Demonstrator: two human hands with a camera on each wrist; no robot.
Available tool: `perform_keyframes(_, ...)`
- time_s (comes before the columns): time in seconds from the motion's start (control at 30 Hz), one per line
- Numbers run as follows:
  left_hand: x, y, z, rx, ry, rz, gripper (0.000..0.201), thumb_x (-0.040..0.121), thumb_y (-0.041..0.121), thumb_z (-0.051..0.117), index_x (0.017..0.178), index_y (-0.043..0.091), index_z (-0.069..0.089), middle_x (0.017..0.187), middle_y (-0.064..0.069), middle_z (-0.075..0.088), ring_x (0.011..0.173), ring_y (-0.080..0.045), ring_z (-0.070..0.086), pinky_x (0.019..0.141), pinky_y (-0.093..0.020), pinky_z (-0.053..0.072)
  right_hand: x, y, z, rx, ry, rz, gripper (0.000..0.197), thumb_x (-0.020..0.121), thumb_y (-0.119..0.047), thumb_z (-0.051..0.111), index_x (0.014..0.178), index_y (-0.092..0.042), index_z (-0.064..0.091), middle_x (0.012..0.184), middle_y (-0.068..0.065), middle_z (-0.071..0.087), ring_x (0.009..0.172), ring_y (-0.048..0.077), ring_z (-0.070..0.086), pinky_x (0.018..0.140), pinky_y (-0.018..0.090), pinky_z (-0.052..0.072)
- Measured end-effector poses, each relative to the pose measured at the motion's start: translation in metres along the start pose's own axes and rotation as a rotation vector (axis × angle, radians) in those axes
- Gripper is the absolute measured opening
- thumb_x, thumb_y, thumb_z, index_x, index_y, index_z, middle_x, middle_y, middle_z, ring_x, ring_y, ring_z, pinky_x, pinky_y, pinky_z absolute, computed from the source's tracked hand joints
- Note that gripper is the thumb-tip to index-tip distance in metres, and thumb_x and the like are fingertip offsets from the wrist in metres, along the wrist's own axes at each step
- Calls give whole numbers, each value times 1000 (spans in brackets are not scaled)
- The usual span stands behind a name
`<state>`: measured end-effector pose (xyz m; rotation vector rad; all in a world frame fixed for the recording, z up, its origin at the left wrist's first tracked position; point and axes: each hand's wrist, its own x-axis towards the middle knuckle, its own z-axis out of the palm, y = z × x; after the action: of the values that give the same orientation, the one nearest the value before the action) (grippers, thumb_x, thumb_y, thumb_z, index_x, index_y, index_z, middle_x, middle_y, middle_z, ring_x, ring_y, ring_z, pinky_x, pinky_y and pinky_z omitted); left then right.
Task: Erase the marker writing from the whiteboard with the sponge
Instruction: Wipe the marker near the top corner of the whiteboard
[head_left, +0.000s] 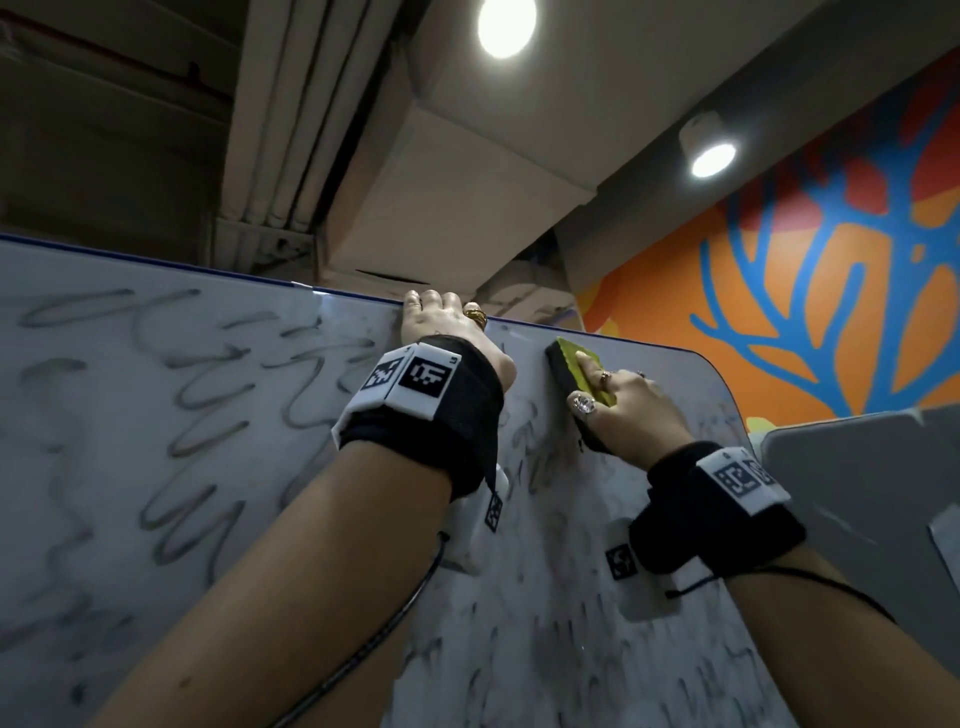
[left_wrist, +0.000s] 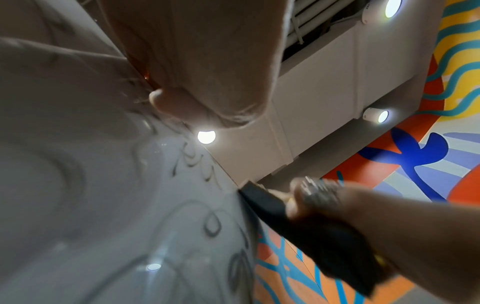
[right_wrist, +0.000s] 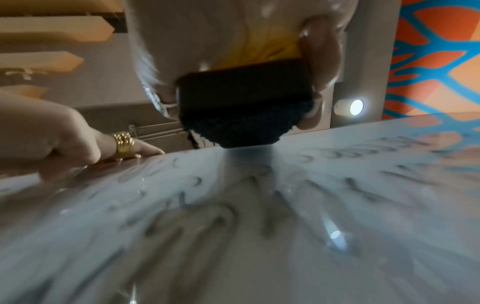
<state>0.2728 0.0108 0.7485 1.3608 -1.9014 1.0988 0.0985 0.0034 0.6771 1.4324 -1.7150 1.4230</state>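
Note:
A whiteboard (head_left: 171, 467) fills the lower view, covered in grey marker scribbles (head_left: 197, 405) on its left part and faint smears on its right. My left hand (head_left: 441, 319) curls its fingers over the board's top edge (head_left: 260, 278) and grips it. My right hand (head_left: 623, 405) holds a yellow-backed sponge (head_left: 571, 374) with a black pad, pressed flat on the board near the upper right corner. In the right wrist view the black pad (right_wrist: 241, 115) touches the whiteboard (right_wrist: 233, 226). The left wrist view shows the sponge (left_wrist: 298, 222), blurred, beside the whiteboard (left_wrist: 78, 185).
A second grey panel (head_left: 857, 493) stands just right of the board. Behind it is an orange wall (head_left: 779, 291) painted with blue branches. Ceiling ducts (head_left: 441, 171) and round lamps (head_left: 506, 26) hang overhead.

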Motion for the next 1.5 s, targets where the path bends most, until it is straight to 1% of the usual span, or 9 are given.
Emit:
perform_keyframes(0.13,1,2,2,6,16,-18,64,88,28,33,148,11,20,150,-12,25,141,-31,15,117,-41,3,14,-20,-1,53,36,-57,57,88,-49,48,138,-21,44,121,9,54,113,30,49,91,35,39)
perform_keyframes(0.3,2,-1,4,11,21,-5,65,88,28,35,149,11,20,150,-13,25,141,-31,16,117,-41,4,-31,-17,12,-65,-9,-240,80,71,-57,34,147,-37,18,108,3,46,104,25,49,85,34,43)
perform_keyframes(0.43,2,-4,1,-23,1,11,63,88,30,38,147,12,26,149,-12,27,140,-30,18,116,-41,7,-21,-9,12,-78,7,-145,81,69,-58,33,147,-36,21,116,9,49,110,29,49,85,32,40)
perform_keyframes(0.6,-3,-12,-1,-57,4,49,53,91,28,36,142,12,36,145,-12,33,137,-30,23,115,-40,12,5,-35,12,45,35,-153,66,87,-49,47,145,-23,32,123,13,52,116,32,47,92,34,37)
perform_keyframes(0.87,-13,-30,1,24,36,16,54,95,27,29,145,9,27,146,-12,29,138,-30,22,117,-46,7,-25,-32,23,-53,-27,-230,82,70,-57,32,148,-38,14,122,6,46,113,28,49,88,34,41)
perform_keyframes(1.07,-18,-42,-4,39,15,-2,56,93,27,35,146,12,25,146,-10,29,139,-29,20,117,-45,7,-3,-67,16,52,49,-170,69,85,-54,43,147,-33,22,128,10,47,118,31,47,94,37,39)
perform_keyframes(1.3,-21,-50,-11,-9,19,12,42,91,23,36,131,10,43,137,-11,37,131,-28,30,111,-39,19,-42,-81,27,-78,5,-317,76,83,-58,37,148,-37,5,124,6,42,109,28,50,86,37,43)
perform_keyframes(1.4,-25,-58,-13,-4,27,-1,39,93,23,36,128,9,46,135,-11,39,128,-28,33,106,-36,25,-51,-61,27,-125,-53,-261,83,69,-61,28,147,-41,8,129,3,41,114,28,49,87,34,43)
perform_keyframes(1.5,-27,-68,-18,-44,-1,-1,41,90,16,35,130,10,43,136,-9,38,128,-28,32,105,-36,28,-29,-51,18,-50,-9,-130,75,76,-62,36,146,-41,20,124,5,47,115,29,49,89,35,41)
